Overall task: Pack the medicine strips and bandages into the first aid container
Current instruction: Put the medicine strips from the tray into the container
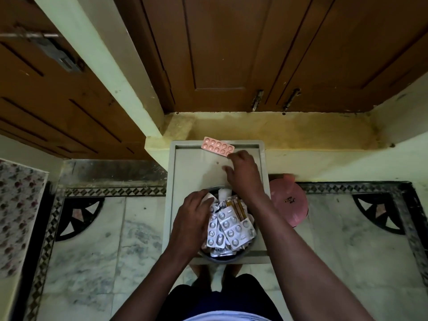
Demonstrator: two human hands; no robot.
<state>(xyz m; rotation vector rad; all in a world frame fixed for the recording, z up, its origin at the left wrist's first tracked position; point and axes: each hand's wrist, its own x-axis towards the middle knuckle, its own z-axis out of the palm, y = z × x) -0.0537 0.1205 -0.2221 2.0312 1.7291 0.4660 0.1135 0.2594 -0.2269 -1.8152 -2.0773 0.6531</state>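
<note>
A round dark container (pixel 228 257) stands on a grey stool top (pixel 190 172). It holds several silver medicine strips (pixel 228 228), a white bandage roll (pixel 224 193) and an orange-yellow strip (pixel 238 206). My left hand (pixel 193 218) rests on the container's left rim, fingers touching the strips inside. My right hand (pixel 243 172) reaches to the stool's far edge and pinches the near right corner of a pink medicine strip (pixel 216 145), which is lifted over the back rim.
A pink round lid (pixel 290 201) lies on the floor right of the stool. Brown cupboard doors (pixel 231 54) and a yellow ledge (pixel 301 128) rise behind. Marble floor with black patterned border surrounds the stool; a floral cloth (pixel 16 205) is at far left.
</note>
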